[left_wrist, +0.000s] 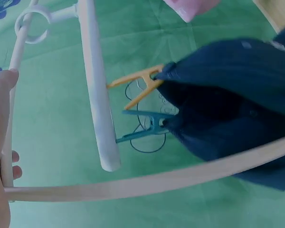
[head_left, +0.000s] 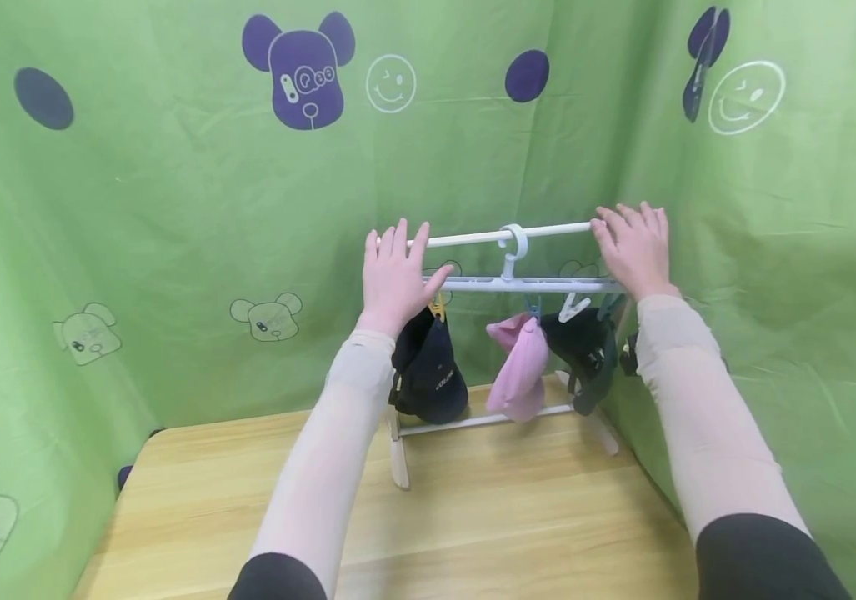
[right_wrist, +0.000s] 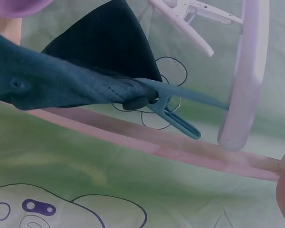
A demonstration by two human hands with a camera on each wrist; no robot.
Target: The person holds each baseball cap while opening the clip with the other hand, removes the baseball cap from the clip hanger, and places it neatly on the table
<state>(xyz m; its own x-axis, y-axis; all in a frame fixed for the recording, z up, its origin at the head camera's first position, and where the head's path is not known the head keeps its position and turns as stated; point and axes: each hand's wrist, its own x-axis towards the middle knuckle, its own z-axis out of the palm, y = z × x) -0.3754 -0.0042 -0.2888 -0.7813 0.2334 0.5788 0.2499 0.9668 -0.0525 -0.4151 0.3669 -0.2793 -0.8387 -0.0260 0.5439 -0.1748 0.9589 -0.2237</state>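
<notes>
Both hands are at the ends of the top rod (head_left: 473, 239) of a small tabletop clothes rack. My left hand (head_left: 395, 283) grips the left end, fingertips over the rod and thumb pointing inward. At the right end my right hand (head_left: 633, 250) holds the rod, its fingers bent over it. A pale clip hanger (head_left: 513, 285) hangs by its hook from the rod's middle. Clipped along it are a navy cap (head_left: 431, 375), a pink cap (head_left: 523, 367) and a dark cap (head_left: 581, 354). Yellow and teal clips (left_wrist: 147, 122) pinch the navy cap's edge.
The rack's white lower bar (head_left: 473, 423) and its feet (head_left: 399, 462) stand at the back of a wooden table (head_left: 247, 500). Green printed curtain (head_left: 172, 208) encloses the back and both sides, close to the right hand.
</notes>
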